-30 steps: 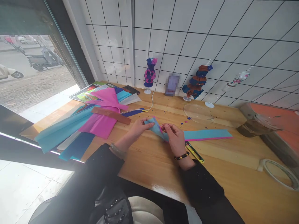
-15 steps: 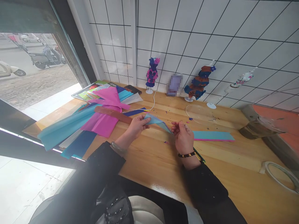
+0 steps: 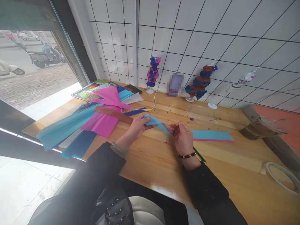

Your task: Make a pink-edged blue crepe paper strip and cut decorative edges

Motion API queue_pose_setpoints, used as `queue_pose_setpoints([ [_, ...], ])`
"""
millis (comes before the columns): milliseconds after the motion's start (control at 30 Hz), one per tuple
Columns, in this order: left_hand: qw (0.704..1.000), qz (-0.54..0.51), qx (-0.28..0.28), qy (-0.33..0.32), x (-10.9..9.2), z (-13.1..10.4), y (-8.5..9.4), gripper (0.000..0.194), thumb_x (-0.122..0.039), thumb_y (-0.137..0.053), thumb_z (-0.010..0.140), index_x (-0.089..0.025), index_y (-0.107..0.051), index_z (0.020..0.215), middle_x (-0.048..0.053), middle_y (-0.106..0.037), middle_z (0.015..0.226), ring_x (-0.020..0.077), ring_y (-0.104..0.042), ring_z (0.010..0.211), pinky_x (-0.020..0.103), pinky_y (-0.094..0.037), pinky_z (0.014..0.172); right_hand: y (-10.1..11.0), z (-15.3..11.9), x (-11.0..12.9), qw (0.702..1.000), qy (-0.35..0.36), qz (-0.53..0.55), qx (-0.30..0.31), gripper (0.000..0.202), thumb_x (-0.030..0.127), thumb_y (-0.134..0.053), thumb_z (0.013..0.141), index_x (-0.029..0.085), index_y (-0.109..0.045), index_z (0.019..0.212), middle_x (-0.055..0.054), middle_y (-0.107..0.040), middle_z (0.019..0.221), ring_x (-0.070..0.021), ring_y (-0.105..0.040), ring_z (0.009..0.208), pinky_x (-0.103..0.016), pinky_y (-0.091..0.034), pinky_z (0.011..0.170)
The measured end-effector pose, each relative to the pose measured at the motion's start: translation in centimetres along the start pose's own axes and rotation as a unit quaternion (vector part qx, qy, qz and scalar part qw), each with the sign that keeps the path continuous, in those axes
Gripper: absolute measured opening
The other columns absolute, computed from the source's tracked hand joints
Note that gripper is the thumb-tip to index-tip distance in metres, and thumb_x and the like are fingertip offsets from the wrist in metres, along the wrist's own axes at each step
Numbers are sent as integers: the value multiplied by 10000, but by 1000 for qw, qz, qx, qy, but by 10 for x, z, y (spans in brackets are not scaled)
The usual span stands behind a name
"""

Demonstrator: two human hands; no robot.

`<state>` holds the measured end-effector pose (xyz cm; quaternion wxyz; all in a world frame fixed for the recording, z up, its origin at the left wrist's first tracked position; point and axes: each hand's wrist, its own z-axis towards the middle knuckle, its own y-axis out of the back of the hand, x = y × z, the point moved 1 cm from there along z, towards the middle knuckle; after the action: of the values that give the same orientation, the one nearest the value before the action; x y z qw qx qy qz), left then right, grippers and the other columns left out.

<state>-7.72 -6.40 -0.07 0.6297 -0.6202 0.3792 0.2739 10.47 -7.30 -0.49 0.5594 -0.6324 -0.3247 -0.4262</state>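
A light-blue crepe paper strip (image 3: 158, 124) with a darker purplish edge stretches between my hands above the wooden table. My left hand (image 3: 137, 126) is closed on its left end, thumb on top, where the paper is gathered into a fold. My right hand (image 3: 184, 139) pinches near the other end; its fingertips hide the exact grip. Just beyond my right hand a flat blue strip with a pink layer below (image 3: 212, 135) lies on the table. A green and yellow tool (image 3: 199, 155) is partly covered by my right wrist.
Crepe paper sheets in pink (image 3: 106, 125), blue and brown pile up at the left. Small doll-like figures in paper dresses (image 3: 152, 73) stand along the tiled wall. A clear plastic disc (image 3: 199, 112), paper scraps and a tape roll (image 3: 282, 176) are on the table (image 3: 150, 162).
The strip's left part is now folded over more at my left fingers. My right hand has shifted slightly left, closer to my left hand.
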Motion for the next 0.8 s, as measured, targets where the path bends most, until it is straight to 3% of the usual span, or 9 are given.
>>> queue_pose_setpoints([
  [333, 999, 33, -10, 7, 2, 1, 1, 286, -263, -693, 674, -136, -498, 840, 17, -609, 795, 114, -611, 727, 293, -547, 689, -1, -2, -1, 999, -12, 5, 42, 309, 479, -567, 729, 205, -451, 647, 2, -661, 703, -127, -623, 617, -275, -482, 637],
  [533, 999, 37, 1, -7, 1, 4, 5, 287, -284, -691, 674, -141, -510, 845, 3, -595, 792, 99, -598, 717, 304, -545, 712, 3, 2, 0, 999, -19, 35, 27, 311, 463, -585, 722, 209, -428, 635, 15, -645, 637, -118, -605, 572, -275, -491, 632],
  [700, 997, 67, 35, -12, -2, 1, 4, 330, -317, -685, 676, -156, -527, 917, -1, -585, 801, 107, -592, 726, 293, -545, 680, 4, 3, 0, 1000, -16, 2, 6, 340, 515, -544, 735, 204, -443, 641, 12, -631, 601, -120, -597, 554, -262, -477, 568],
  [800, 989, 130, 77, 7, -1, -4, -2, 376, -367, -679, 673, -144, -546, 944, 28, -600, 798, 132, -594, 714, 291, -540, 645, -2, -1, 1, 997, 16, -62, 35, 319, 492, -586, 714, 200, -461, 688, -21, -666, 707, -146, -628, 681, -273, -478, 602],
])
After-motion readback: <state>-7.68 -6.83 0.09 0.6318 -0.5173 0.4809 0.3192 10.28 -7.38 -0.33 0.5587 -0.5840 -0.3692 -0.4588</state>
